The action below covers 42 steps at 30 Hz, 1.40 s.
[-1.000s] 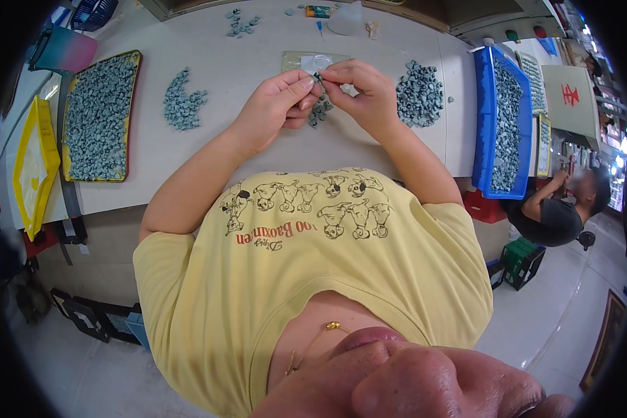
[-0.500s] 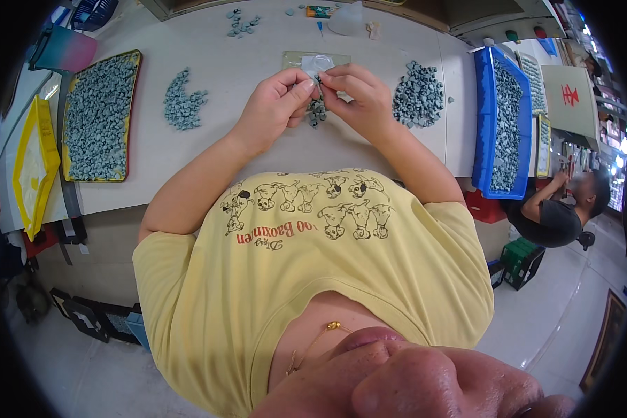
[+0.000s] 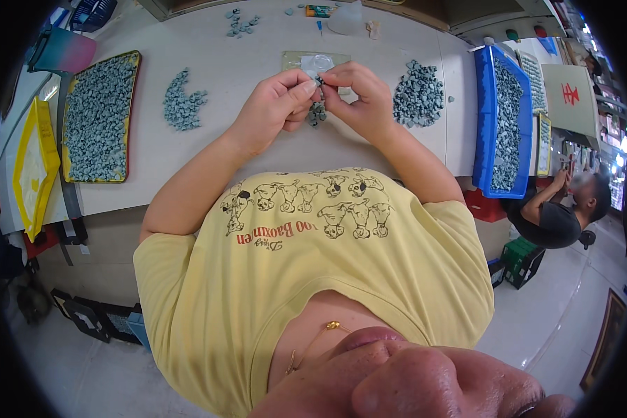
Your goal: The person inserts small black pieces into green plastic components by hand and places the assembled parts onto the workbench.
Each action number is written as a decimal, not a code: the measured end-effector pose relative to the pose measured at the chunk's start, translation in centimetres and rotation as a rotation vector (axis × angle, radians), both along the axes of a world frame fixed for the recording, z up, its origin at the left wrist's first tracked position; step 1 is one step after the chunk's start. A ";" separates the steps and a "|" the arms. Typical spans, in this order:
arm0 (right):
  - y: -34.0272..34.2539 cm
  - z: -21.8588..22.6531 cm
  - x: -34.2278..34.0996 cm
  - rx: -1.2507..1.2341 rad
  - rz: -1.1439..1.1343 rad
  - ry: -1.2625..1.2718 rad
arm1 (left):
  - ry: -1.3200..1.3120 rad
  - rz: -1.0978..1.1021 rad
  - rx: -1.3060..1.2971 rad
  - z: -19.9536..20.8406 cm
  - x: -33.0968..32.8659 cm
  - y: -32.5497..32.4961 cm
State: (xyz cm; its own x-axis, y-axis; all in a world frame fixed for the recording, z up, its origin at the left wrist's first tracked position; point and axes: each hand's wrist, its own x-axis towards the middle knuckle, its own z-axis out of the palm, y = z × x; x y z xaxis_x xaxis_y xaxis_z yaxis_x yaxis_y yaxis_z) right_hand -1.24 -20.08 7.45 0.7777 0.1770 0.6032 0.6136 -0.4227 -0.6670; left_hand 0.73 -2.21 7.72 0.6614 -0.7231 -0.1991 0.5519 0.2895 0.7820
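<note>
both hands meet over the middle of the white table (image 3: 230,63), fingertips pinched together on one small grey piece (image 3: 319,81) held between them just above the tabletop. the left hand (image 3: 275,104) has thumb and forefinger closed on the piece from its side, and the right hand (image 3: 359,94) closes on it from the other, the two sets of fingertips touching. directly under the hands lies a small cluster of grey pieces (image 3: 317,113), and just behind them a flat greenish mat (image 3: 292,61) with a clear round dish (image 3: 317,63) on it. a loose pile of grey pieces (image 3: 418,94) sits just right of the right hand, and a smaller pile (image 3: 181,104) lies to the left, apart from the left hand. further left is a yellow-edged tray (image 3: 97,115) full of the same grey pieces, and at the right edge of the table a blue tray (image 3: 498,118) also filled with them. another person (image 3: 557,209) sits beyond the table's right end.
</note>
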 end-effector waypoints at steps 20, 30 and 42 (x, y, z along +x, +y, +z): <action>0.2 0.4 -0.5 -0.069 -0.082 -0.086 | 0.105 -0.026 -0.054 -0.1 -0.2 0.0; -0.5 1.2 -0.5 -0.119 -0.106 -0.212 | 0.022 -0.017 -0.086 -0.9 -0.1 -0.3; -1.1 1.1 -0.2 -0.315 -0.040 -0.373 | 0.011 0.021 -0.007 -1.1 0.0 -0.6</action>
